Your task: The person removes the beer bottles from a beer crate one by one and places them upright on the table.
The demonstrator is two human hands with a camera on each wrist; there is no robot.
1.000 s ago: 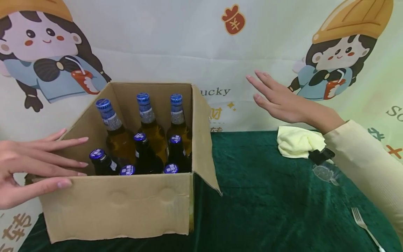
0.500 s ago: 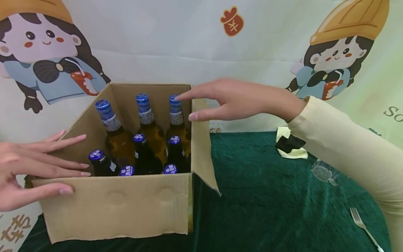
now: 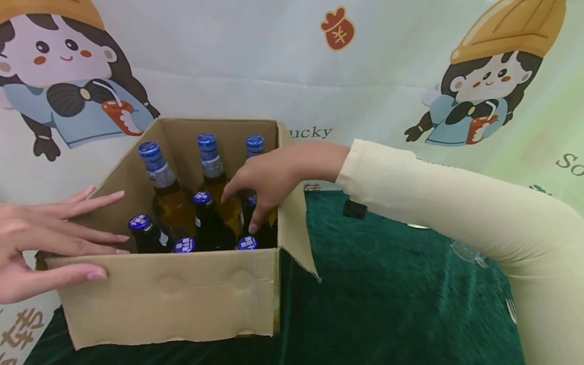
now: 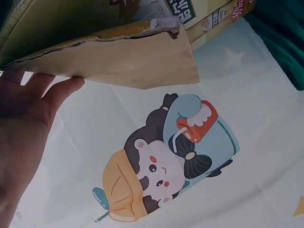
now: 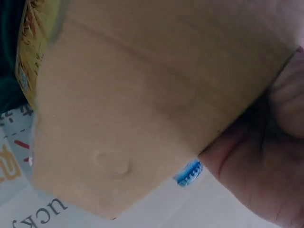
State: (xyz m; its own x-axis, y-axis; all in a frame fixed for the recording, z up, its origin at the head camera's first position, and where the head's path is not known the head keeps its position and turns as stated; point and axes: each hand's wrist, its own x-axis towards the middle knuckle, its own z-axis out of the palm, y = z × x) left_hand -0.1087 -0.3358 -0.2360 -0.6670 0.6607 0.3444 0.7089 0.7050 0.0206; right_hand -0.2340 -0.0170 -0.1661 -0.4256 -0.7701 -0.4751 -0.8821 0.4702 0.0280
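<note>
A second ago, your right hand [image 3: 271, 170] was up in the air past the right side of the box [image 3: 173, 299]; now it has dipped inside, so your fingers are down with the bottles, close enough, I think, to take one. Your right thumb and pointing finger are spread apart, and I don't see them pinching anything. The dark bottle [image 3: 250, 202] is between them, with its blue cap peeking out, but I can't tell if they touch it. Your left hand [image 3: 45, 243] has stayed put, fingers spread out at the box's left corner, thumb outside. Some bits are hard to see: your other right fingers are hidden, and so is the neck of the back bottle [image 3: 255, 143], with just its cap above your knuckles. In the right wrist view, the flap [image 5: 118, 109] blocks your fingertips. Far right of those fingers, your sleeve [image 3: 433, 197] covers most of the fork [image 3: 511, 310] on the desk [image 3: 356, 304].
</note>
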